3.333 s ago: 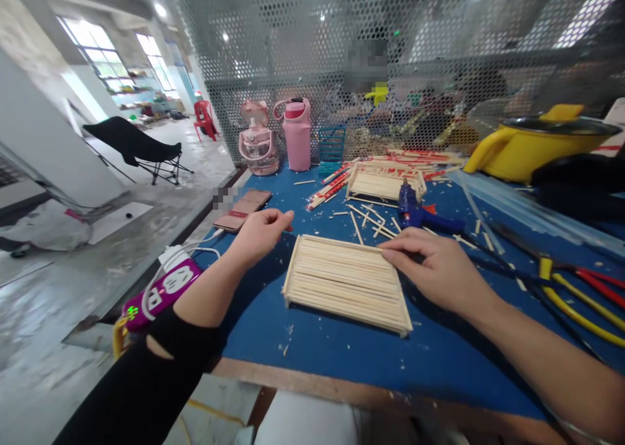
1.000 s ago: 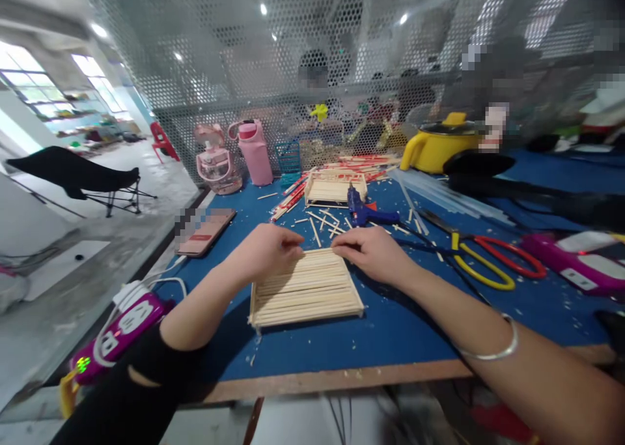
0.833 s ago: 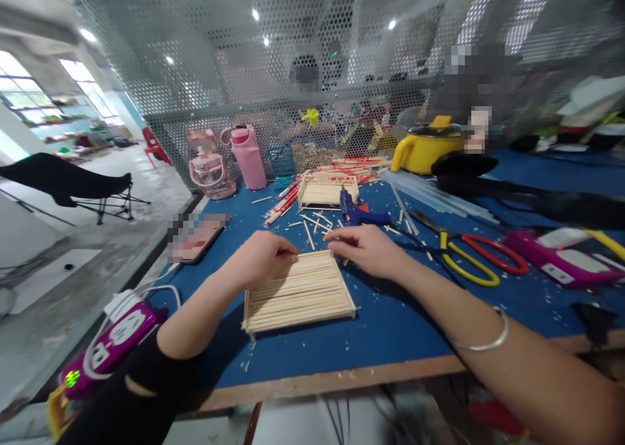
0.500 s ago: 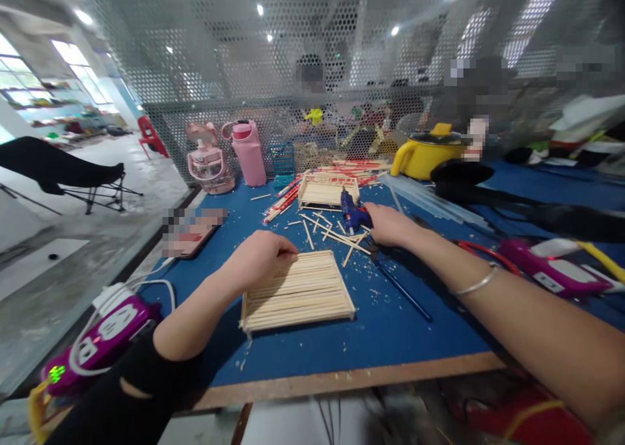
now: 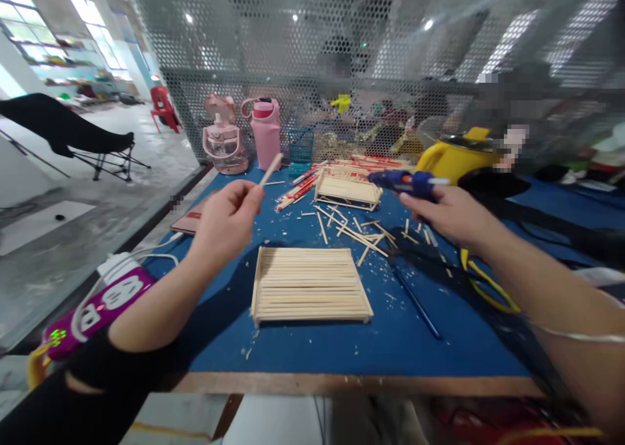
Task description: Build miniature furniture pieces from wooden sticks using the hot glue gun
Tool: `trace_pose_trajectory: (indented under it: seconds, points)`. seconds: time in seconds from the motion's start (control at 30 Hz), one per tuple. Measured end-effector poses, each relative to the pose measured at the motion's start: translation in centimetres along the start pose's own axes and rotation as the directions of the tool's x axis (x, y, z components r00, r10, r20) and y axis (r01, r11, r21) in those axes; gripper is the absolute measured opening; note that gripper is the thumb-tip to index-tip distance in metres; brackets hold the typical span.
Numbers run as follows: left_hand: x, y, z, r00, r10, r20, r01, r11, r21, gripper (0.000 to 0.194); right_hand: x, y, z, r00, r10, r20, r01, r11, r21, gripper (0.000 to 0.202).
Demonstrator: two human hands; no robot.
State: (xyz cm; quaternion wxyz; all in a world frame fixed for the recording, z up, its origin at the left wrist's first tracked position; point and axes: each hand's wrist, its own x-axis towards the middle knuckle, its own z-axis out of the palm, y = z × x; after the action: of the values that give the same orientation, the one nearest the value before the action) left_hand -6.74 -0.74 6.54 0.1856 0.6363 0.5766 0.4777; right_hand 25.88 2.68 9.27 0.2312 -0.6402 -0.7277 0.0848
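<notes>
Raised over the table's left part, my left hand pinches a short wooden stick that points up and away. My right hand is wrapped round a blue hot glue gun, its nozzle pointing left and a white glue stick poking out of its back. Between and below my hands, a panel of wooden sticks laid side by side lies flat on the blue table. A second small stick frame stands farther back. Loose cut sticks are scattered between the two.
Blue-handled pliers lie right of the panel. Behind stand a pink bottle, a clear pink-lidded bottle and a yellow pot, before a perforated metal screen. A purple power strip sits at the left edge, its cables nearby.
My left hand has left the panel and risen leftward, now with a short stick showing in its fingers. My right hand has lifted the glue gun up and to the right.
</notes>
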Motion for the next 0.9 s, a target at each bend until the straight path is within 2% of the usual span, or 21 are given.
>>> trace_pose_trajectory:
  seconds: [0.07,0.13,0.23,0.3,0.43,0.57,0.73,0.9]
  points:
    - [-0.2,-1.2,-1.3,0.990,-0.122,0.066,0.118,0.991,0.056,0.036,-0.9,-1.0,-1.1,0.981,-0.074,0.178,0.042,0.984,0.174,0.037]
    - [-0.8,-2.4,-2.0,0.942,-0.258,0.214,0.230,0.962,0.147,0.039,-1.6,-2.1,-1.4,0.934,-0.183,0.306,0.097,0.957,0.274,0.036]
    - [-1.7,-3.5,-1.8,0.850,-0.354,0.389,0.296,0.933,0.203,0.044,-2.0,-3.5,-1.2,0.896,-0.246,0.370,0.174,0.961,0.216,0.038]
    - [-2.0,-3.7,-1.3,0.828,-0.344,0.442,0.302,0.939,0.165,0.045,-2.1,-3.9,-1.3,0.893,-0.252,0.374,0.216,0.967,0.138,0.040]
    - [-1.9,-3.5,-0.9,0.845,-0.318,0.430,0.303,0.947,0.106,0.044,-2.4,-3.5,-2.0,0.897,-0.245,0.368,0.222,0.969,0.104,0.040]
    - [-1.7,-3.4,-1.3,0.865,-0.296,0.405,0.264,0.955,0.134,0.044,-2.9,-2.8,-2.2,0.901,-0.223,0.372,0.205,0.975,0.090,0.042]
    - [-1.8,-3.7,-1.4,0.862,-0.285,0.419,0.233,0.957,0.170,0.045,-2.8,-2.9,-1.8,0.893,-0.190,0.407,0.191,0.981,0.039,0.041]
    - [-1.8,-3.9,-1.3,0.849,-0.267,0.456,0.220,0.963,0.154,0.044,-3.0,-2.7,-2.1,0.895,-0.230,0.383,0.226,0.973,0.055,0.034]
